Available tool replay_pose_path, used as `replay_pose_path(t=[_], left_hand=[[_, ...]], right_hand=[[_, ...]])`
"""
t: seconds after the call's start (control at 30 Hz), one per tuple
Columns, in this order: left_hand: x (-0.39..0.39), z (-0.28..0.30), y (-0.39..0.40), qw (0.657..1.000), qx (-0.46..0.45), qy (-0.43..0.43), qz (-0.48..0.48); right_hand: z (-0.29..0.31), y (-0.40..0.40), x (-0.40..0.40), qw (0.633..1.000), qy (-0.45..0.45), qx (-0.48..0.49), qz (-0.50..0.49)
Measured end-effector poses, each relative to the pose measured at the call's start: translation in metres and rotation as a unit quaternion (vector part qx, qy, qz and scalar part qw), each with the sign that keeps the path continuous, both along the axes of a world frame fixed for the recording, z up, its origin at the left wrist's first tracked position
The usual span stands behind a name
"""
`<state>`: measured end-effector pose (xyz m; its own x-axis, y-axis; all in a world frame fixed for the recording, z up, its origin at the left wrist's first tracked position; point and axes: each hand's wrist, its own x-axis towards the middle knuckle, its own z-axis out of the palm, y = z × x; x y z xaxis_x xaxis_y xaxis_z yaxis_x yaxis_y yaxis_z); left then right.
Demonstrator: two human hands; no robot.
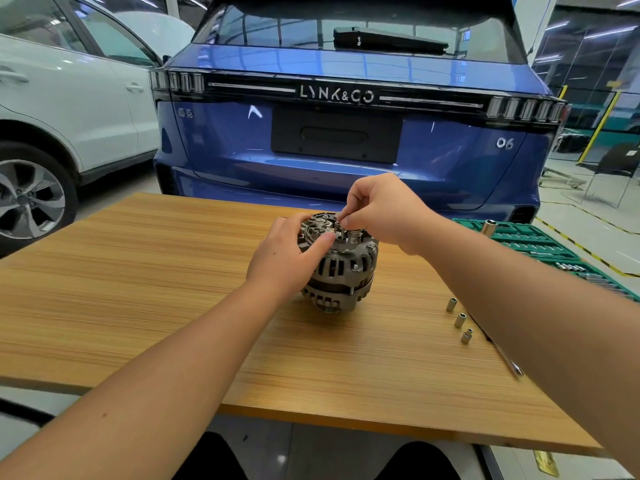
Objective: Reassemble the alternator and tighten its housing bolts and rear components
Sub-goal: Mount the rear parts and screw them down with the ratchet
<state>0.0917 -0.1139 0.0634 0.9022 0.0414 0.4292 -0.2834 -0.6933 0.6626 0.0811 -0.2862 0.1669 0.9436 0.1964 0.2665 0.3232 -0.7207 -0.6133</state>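
So my left hand is wrapped around the upper left side of the alternator, fingers curled over the rim and thumb pressed against the top edge, basically bracing it. The alternator stands on the wooden desk pulley end down, rear side facing up, right under both hands, roughly mid-desk.

My right hand is just above and to the right of the left one, hovering over the rear face. Its fingertips are pinching a small metal piece on top of the alternator, right beside a stud sticking up there. It's too small for me to tell if it's a nut or a bolt, so I'm leaving it at "small metal piece".

Below my right forearm, toward me, there are three little sockets standing upright in a short row on the desk, close together but not touching. Just past them a metal tool handle pokes out from under the forearm; most of it is hidden.

Off to the right of the right hand, the green socket set tray lies open at the desk's edge, with one socket standing upright at its near corner.

Beyond both hands is the tail of a blue car, and a white car is parked off past my left hand.
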Motion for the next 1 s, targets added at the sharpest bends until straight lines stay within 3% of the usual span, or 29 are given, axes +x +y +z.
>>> replay_pose_path(t=[0.3,1.0], left_hand=[[0.001,0.001,0.001,0.999,0.046,0.005,0.000],[0.005,-0.003,0.003,0.999,0.035,0.008,-0.002]], right_hand=[[0.003,0.008,-0.006,1.000,-0.006,-0.018,0.004],[-0.009,0.010,0.000,0.999,-0.033,0.004,0.003]])
